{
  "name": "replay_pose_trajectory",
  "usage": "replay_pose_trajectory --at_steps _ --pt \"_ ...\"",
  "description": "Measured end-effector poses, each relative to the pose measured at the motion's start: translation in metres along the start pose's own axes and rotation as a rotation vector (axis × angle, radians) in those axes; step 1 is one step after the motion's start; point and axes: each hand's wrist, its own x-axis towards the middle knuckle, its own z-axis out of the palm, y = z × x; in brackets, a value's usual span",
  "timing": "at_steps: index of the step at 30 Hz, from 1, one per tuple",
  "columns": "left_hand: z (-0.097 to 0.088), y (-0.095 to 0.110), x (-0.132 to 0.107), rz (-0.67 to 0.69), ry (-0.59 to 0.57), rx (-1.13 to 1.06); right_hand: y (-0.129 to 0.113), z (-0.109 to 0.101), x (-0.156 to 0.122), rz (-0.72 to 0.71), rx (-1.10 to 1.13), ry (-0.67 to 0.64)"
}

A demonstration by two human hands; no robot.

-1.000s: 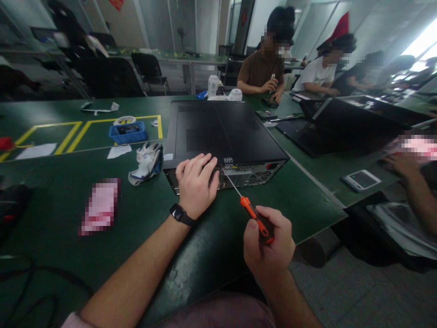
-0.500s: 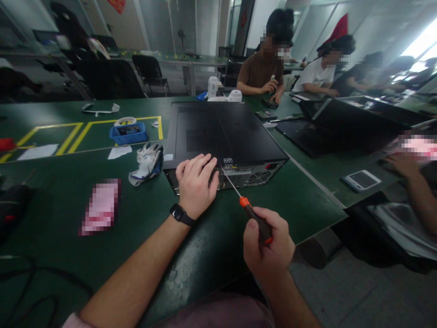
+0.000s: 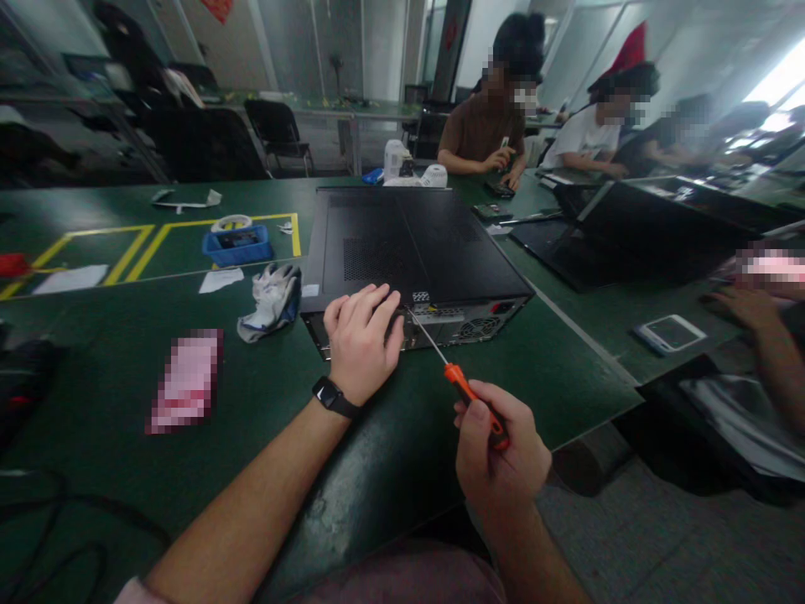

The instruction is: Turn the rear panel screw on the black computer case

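Observation:
A black computer case [image 3: 415,239] lies flat on the green table [image 3: 113,369], its rear panel toward me. My left hand [image 3: 361,340] rests on the near rear edge of the case, fingers draped over it, a black watch on the wrist. My right hand [image 3: 500,457] is closed around the orange and black handle of a screwdriver [image 3: 462,390]. The thin metal shaft runs up and left, and its tip touches the rear panel just right of my left fingers.
A crumpled white glove [image 3: 272,300] lies left of the case, a blue tray [image 3: 237,243] and a tape roll behind it. A white device [image 3: 670,333] sits at the right. Another person's arm [image 3: 771,352] reaches in there. Several people sit at the far side.
My right hand has shifted slightly right and rolled the screwdriver handle in its grip. The tip stays on the rear panel and my left hand has not moved.

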Motion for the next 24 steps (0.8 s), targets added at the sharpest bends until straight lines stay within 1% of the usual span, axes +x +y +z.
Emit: replay_pose_trajectory --at_steps 3,8,12,15,18,24 --pt "-0.0004 0.0004 0.0002 0.004 0.002 0.011 0.0005 -0.0001 -0.0009 0.011 0.037 -0.02" --pt "-0.0006 0.0001 0.0004 0.011 0.004 0.016 0.0002 0.0006 0.001 -0.044 0.028 0.029" --pt "0.0003 -0.0005 0.0001 0.01 0.011 0.011 -0.0001 0.0001 0.0011 -0.006 0.033 0.003" --pt "0.0009 -0.0005 -0.0001 0.013 0.016 0.009 -0.0011 -0.001 0.0026 -0.053 0.075 -0.015" --pt "0.001 -0.0003 -0.0002 0.016 0.018 0.008 -0.0018 -0.001 0.0042 -0.084 0.068 0.001" --pt "0.0011 -0.0007 -0.0003 0.019 0.027 -0.01 0.002 0.0012 -0.0016 -0.002 0.046 0.007"
